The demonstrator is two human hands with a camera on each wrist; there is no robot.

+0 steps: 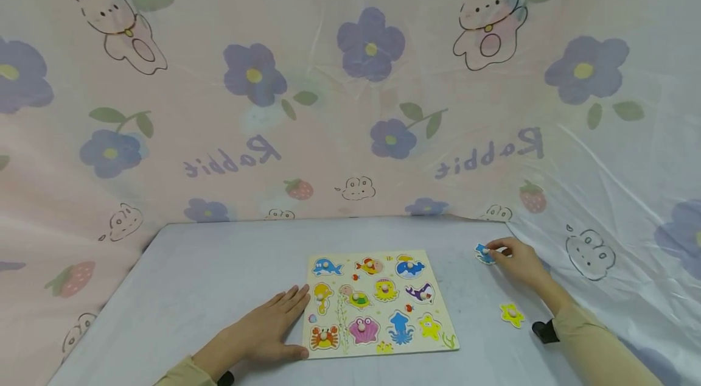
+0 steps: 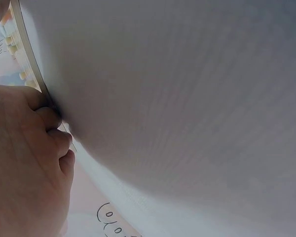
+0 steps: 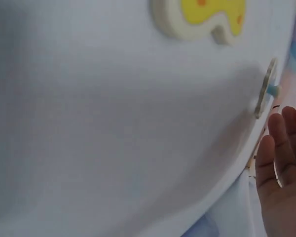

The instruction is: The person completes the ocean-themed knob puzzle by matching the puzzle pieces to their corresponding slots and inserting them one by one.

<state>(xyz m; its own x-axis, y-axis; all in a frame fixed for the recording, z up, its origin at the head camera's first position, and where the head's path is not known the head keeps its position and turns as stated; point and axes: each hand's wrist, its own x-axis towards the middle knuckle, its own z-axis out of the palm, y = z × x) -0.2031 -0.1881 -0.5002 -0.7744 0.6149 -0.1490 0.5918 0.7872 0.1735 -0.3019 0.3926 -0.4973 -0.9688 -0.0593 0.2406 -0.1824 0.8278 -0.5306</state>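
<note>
A wooden knob puzzle board (image 1: pixel 378 311) with sea-animal pictures lies on the table. My left hand (image 1: pixel 268 325) rests flat at the board's left edge, fingers spread and touching it. In the left wrist view, the fingers (image 2: pixel 52 121) meet the board's side. At the right, my right hand (image 1: pixel 515 258) reaches to a small blue puzzle piece (image 1: pixel 482 254) with a round knob. The right wrist view shows a narrow gap between the fingers (image 3: pixel 281 143) and the knob (image 3: pixel 275 91). A yellow starfish piece (image 1: pixel 512 315) lies nearer, below the right hand.
Most board pictures carry knobs, such as the crab (image 1: pixel 325 337) and the pink shell (image 1: pixel 364 330). The blue squid (image 1: pixel 401 328) and yellow starfish picture (image 1: pixel 429 326) show none. A patterned curtain (image 1: pixel 328 130) hangs behind the white table (image 1: pixel 230 264).
</note>
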